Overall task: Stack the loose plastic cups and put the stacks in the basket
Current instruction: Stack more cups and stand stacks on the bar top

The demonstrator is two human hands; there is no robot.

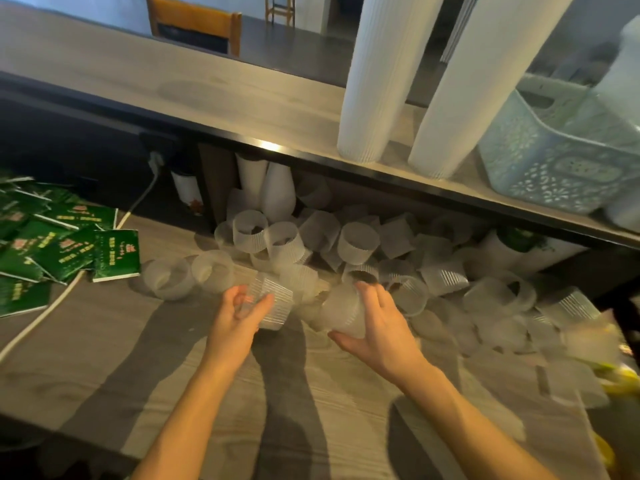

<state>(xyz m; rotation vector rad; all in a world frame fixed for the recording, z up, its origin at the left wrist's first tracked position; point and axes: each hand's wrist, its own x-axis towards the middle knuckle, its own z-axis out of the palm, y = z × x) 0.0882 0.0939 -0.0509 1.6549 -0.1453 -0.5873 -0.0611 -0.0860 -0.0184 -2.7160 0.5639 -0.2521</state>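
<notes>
We see left hand [242, 311] gripping ribbed clear cup [273, 303], fingers curled round its side, near centre of desk [104, 341]. Right hand [372, 329] wraps frosted cup [341, 315], thumb beneath, fingers over top. Both cups tipped on their sides, mouths facing, just apart. Heap of loose cups [346, 244] sprawls behind and right of hands, under raised shelf [242, 109]. On shelf, far right: pale blue basket [554, 161], beside two tall white cup stacks [384, 81]. Green packets [69, 247] and white cable [45, 313] lie left.
</notes>
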